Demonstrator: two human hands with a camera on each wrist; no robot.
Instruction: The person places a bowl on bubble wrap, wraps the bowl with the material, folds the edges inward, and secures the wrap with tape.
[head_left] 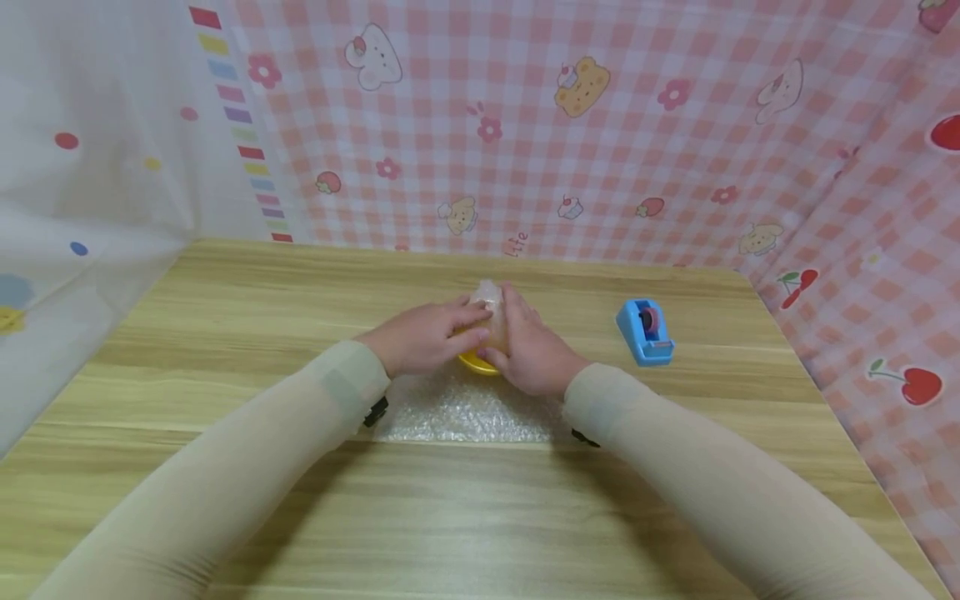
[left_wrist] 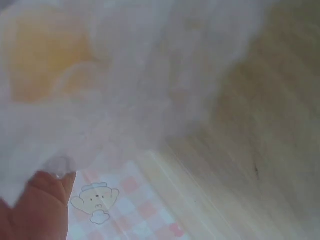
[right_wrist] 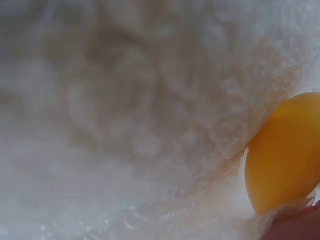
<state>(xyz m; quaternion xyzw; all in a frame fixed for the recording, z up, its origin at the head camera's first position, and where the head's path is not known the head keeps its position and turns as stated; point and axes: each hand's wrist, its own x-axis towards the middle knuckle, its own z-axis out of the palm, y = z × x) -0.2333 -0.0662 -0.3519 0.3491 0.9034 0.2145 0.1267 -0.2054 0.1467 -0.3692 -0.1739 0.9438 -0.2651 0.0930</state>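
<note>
A smooth yellow object with a rounded edge sits on a sheet of bubble wrap, partly covered by a folded-up part of the wrap. Its exact kind cannot be told; in the right wrist view its curved yellow side sticks out of the plastic. My left hand holds the bundle from the left, fingers and thumb on the folded wrap. From the right, my right hand grips the same bundle, its thumb near the yellow edge. Blurred bubble wrap fills much of the left wrist view, yellow showing through.
A blue tape dispenser with a roll in it stands to the right of my hands. All this is on a wood-grain table. A pink checked cloth hangs behind, and a white curtain closes the left side.
</note>
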